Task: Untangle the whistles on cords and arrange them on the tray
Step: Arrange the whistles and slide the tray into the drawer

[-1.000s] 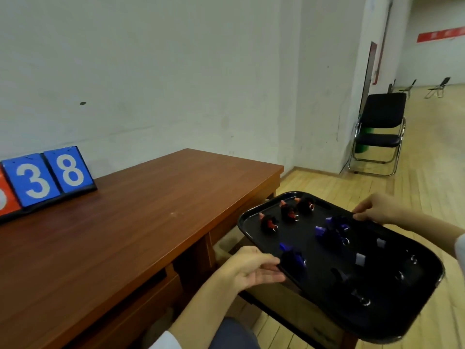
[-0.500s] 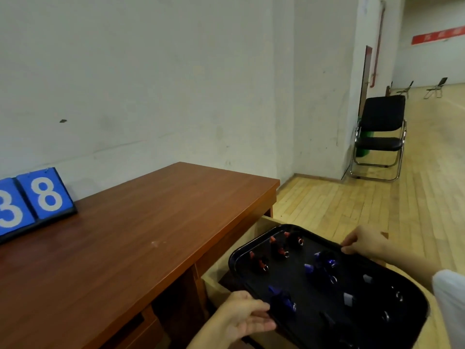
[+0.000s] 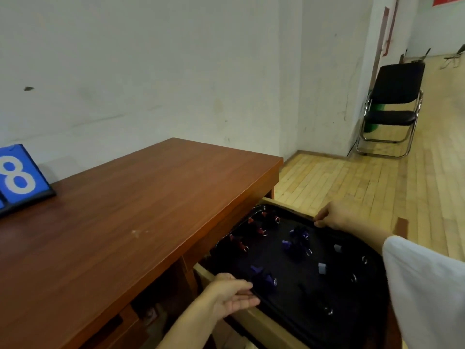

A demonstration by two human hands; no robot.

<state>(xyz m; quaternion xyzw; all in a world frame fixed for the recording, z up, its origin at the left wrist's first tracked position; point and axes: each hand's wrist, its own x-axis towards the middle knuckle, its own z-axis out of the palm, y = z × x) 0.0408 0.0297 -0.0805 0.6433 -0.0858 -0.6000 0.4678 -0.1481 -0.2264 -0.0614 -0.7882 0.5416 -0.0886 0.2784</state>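
The left hand (image 3: 231, 293) is pinching the near rim of the black tray (image 3: 289, 301), thumb on top; the right hand (image 3: 334, 217) is gripping its far rim. Between both grips, red whistles (image 3: 261, 231) and purple whistles (image 3: 297, 238) are lying apart on the tray, which seems to be resting over an open drawer (image 3: 254, 321).

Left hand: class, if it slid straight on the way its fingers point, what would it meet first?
Probably the blue whistle just beyond the left hand, lying on the tray it holds; depth is unclear.
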